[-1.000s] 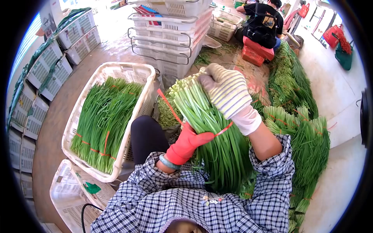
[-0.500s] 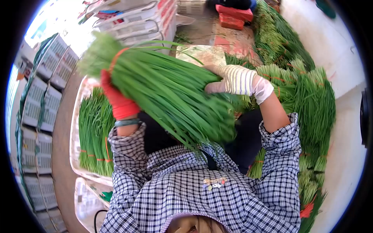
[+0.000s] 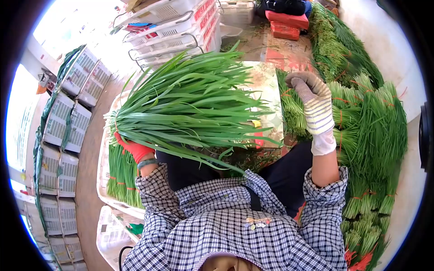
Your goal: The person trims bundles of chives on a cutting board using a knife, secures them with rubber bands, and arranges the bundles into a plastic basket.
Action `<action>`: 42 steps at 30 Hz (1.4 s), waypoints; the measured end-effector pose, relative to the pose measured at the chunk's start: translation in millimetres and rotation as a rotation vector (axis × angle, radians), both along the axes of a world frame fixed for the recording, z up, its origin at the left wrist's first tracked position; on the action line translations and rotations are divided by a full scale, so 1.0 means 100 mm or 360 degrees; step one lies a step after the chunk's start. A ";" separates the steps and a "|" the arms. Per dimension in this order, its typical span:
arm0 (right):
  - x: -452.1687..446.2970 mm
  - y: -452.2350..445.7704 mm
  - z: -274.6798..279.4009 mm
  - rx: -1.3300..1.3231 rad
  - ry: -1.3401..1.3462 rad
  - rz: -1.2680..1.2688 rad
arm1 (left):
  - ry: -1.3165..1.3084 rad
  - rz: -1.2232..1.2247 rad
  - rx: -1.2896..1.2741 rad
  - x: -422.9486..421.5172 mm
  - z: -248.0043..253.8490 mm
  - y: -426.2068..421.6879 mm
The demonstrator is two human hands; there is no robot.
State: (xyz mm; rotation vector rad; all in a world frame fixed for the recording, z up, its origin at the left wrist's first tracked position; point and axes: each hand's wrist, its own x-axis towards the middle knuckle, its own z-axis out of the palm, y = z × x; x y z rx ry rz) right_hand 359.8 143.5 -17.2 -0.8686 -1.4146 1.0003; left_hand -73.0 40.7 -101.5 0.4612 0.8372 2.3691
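Observation:
My left hand [image 3: 135, 148], in a red glove, is closed around the tied end of a large bunch of garlic chives [image 3: 190, 108]. An orange band circles the bunch near its pale stem ends, and the long green leaves fan out to the right. My right hand [image 3: 314, 97], in a striped glove, is raised apart from the bunch. Its fingers are curled in toward the thumb; whether anything small is between them I cannot make out. Beneath the leaf tips lies a pale worn board [image 3: 266, 97], with a small red and yellow item [image 3: 258, 135] partly hidden at its near side.
Banded chive bunches [image 3: 370, 131] are piled along the wall on my right. On my left, a white crate [image 3: 103, 180] holds more bunches. White crates [image 3: 181, 34] are stacked ahead, and others [image 3: 61, 167] line the far left. Red packages [image 3: 285, 25] lie at the back.
The bunch has turned so its leaves spread rightward, and its stem end is lower. My right hand has let go of the leaves and moved right. The view has shifted slightly.

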 end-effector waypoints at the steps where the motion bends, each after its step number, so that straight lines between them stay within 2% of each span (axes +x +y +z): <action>1: -0.04 -0.09 0.10 0.0034 -0.0079 0.0058 | -0.0015 -0.0089 0.0053 0.02 0.01 -0.04; 2: -0.07 -0.14 0.16 0.0028 -0.0074 0.0066 | -0.0030 -0.0171 0.0111 0.03 0.01 -0.06; 3: -0.11 -0.17 0.20 0.0059 -0.0155 0.0147 | 0.0157 -0.0211 0.0202 0.04 0.03 -0.06; 6: -0.27 -0.21 0.27 0.0113 -0.0246 0.0306 | 0.0119 -0.0128 0.0092 0.17 0.06 -0.09; 8: -0.42 -0.23 0.28 0.0472 -0.0389 0.0375 | 0.0090 -0.0107 0.0139 0.17 -0.01 -0.10; 10: -0.56 -0.23 0.28 0.0643 -0.0628 0.0533 | -0.0011 -0.0194 0.0109 0.21 -0.04 -0.10; 12: -0.71 -0.25 0.26 0.0884 -0.1043 0.0452 | -0.0044 -0.0220 0.0085 0.28 -0.04 -0.11; 16: -1.02 -0.31 0.22 0.0746 -0.1618 0.0284 | -0.0087 -0.0272 0.0101 0.41 -0.03 -0.12; 22: -1.18 -0.31 0.00 0.0971 -0.1649 0.0241 | 0.0006 -0.0319 0.0294 0.30 -0.17 -0.06; 24: -1.17 -0.32 -0.08 0.1123 -0.0912 0.0010 | -0.0102 -0.0496 0.0408 0.28 -0.21 -0.07; 25: -1.15 -0.40 -0.05 0.0761 -0.0492 0.0025 | -0.0106 -0.0487 0.0418 0.26 -0.23 -0.07; 26: -1.07 -0.44 -0.04 -0.0007 0.0163 0.0341 | -0.0098 -0.0467 0.0391 0.26 -0.22 -0.05; 27: -0.87 -0.38 0.00 -0.0169 0.0221 0.0723 | -0.0091 -0.0444 0.0368 0.24 -0.24 -0.04; 28: -0.79 -0.37 0.08 -0.0253 0.0247 0.0924 | -0.0086 -0.0419 0.0342 0.26 -0.22 -0.05; 29: -0.70 -0.36 0.16 -0.0346 0.0260 0.1117 | -0.0094 -0.0423 0.0318 0.30 -0.20 -0.08; 32: -0.84 -0.46 0.31 0.0178 -0.0516 0.0556 | -0.0186 -0.0560 0.0446 0.34 -0.16 -0.06; 33: -0.90 -0.46 0.36 0.0249 -0.0774 0.0483 | -0.0215 -0.0427 0.0288 0.35 -0.15 -0.03; 35: -1.06 -0.45 0.42 0.0374 -0.1232 0.0410 | -0.0206 -0.0416 0.0286 0.35 -0.15 0.00; 39: -1.28 -0.33 0.10 0.0680 -0.1281 0.0466 | -0.0148 -0.0358 0.0318 0.32 -0.17 0.04; 41: -1.34 -0.30 -0.04 0.0965 -0.1067 0.0212 | -0.0114 -0.0425 0.0365 0.31 -0.17 0.00; 42: -1.32 -0.33 -0.05 0.0966 -0.1065 0.0214 | -0.0082 -0.0494 0.0412 0.32 -0.15 -0.01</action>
